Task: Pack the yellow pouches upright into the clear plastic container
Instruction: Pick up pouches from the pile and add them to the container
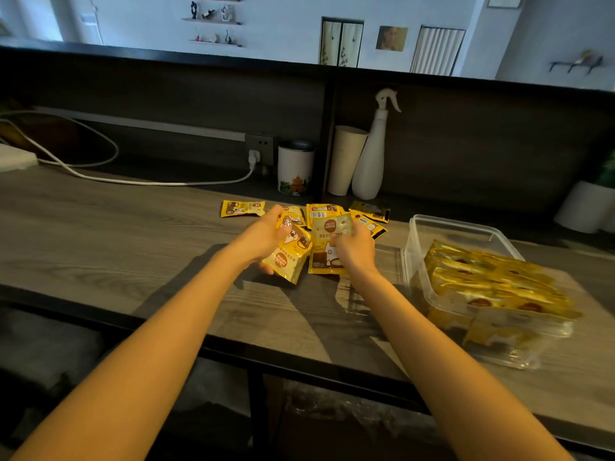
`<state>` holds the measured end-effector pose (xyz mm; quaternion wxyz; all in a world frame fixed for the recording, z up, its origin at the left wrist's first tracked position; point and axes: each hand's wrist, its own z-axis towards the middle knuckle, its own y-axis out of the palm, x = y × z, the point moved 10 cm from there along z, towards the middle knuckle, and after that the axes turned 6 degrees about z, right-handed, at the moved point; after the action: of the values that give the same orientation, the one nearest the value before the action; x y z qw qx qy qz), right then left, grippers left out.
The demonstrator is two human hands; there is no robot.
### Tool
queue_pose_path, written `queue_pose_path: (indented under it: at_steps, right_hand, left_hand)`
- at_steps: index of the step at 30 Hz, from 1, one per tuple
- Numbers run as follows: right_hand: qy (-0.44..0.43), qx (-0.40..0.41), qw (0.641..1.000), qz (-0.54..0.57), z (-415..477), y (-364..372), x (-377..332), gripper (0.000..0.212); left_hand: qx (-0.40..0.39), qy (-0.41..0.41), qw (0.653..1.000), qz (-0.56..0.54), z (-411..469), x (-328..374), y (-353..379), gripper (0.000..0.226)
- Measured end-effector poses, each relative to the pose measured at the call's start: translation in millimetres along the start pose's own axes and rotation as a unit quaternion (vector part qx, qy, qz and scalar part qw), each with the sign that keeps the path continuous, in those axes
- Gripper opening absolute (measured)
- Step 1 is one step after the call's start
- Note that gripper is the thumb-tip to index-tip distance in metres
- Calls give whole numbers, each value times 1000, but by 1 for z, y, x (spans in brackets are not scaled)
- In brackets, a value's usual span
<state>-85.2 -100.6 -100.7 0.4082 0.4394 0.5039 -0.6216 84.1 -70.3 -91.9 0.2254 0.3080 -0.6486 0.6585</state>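
Far to my left a white power cable (100,176) trails across the bench (100,234) to a wall socket (260,148), with a printed canister (295,169) standing just beside it. None of that matters to the job.

In front of me lies the loose heap of yellow pouches (319,212), one stray pouch (242,208) flat at its left edge. My left hand (266,236) is curled around a small stack of pouches (290,254), thumb on top and fingers underneath, holding it tilted above the bench. My right hand (354,249) pinches a single pouch (332,227) by its lower part, lifting it off another that lies flat beneath. Behind the heap stand a paper cup (346,159) and a white spray bottle (372,154).

To my right sits the clear plastic container (466,227), its near portion already filled with pouches (492,284) standing on edge in a row; the far portion looks bare.

I judge I am mid-gather: collecting loose pouches into a bundle before carrying them over. Next I should square the single pouch against the stack, all facing one way, then swing right and slot the bundle upright into the free far end, keeping the standing row from toppling.
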Motion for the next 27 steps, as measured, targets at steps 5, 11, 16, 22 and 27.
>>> queue_pose_path:
  at_steps: [5, 11, 16, 22, 27]
  right_hand:
    - [-5, 10, 1000, -12, -8, -12, -2, 32]
    - [-13, 32, 999, 0, -17, -28, -9, 32]
    - [-15, 26, 1000, 2, -24, -36, -13, 39]
    - [-2, 8, 1000, -25, -27, -37, -1, 43]
    - [-11, 8, 998, -68, -26, -40, 0, 44]
  left_hand:
    - [18, -11, 1000, 4, -8, 0, -10, 44]
    - [148, 0, 987, 61, -18, 13, -40, 26]
    - [118, 86, 987, 69, -17, 35, -30, 32]
    - [34, 108, 983, 144, -15, 42, 4, 40]
    - [49, 56, 996, 42, -14, 32, -6, 46]
